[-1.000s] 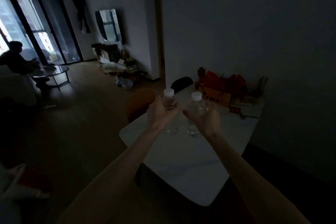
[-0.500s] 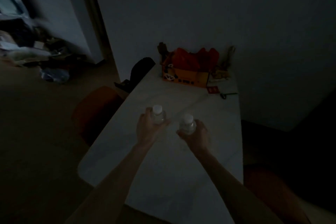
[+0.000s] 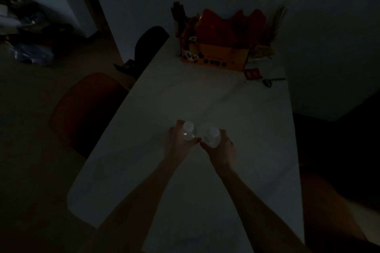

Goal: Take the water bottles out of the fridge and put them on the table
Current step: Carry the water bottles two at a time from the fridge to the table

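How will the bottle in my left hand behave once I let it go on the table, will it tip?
The left bottle looks tall and narrow, so a nudge could tip it. Its clear round body would probably roll on the smooth table. The left hand grips it.

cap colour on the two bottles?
White on both, left bottle cap and right bottle cap; head view, dim light.

1. The view has tilted downward, so the white table [image 3: 144, 170] fills more of the picture than before.
2. Both hands, the left hand [image 3: 178, 143] and right hand [image 3: 223, 151], have lowered their water bottles [image 3: 189, 133] toward the tabletop.
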